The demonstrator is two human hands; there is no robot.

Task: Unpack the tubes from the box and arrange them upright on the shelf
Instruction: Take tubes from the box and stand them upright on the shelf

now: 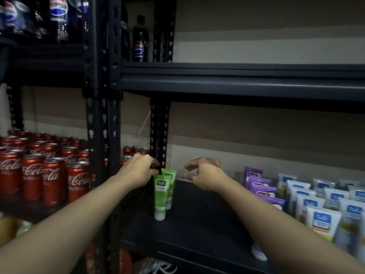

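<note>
Two green tubes stand upright, cap down, on the dark shelf (197,220) near its left post. The front green tube (161,196) partly covers the rear green tube (170,181). My left hand (138,171) pinches the top edge of the front tube. To the right of the tubes, my right hand (203,173) hovers above the shelf with loosely curled fingers and holds nothing. The box is out of view.
Rows of purple tubes (258,186) and blue-and-white tubes (324,218) stand on the right of the same shelf. Red cola cans (39,171) fill the neighbouring shelf on the left. Cola bottles (140,40) stand on the upper shelves. A black perforated post (160,135) rises behind the green tubes.
</note>
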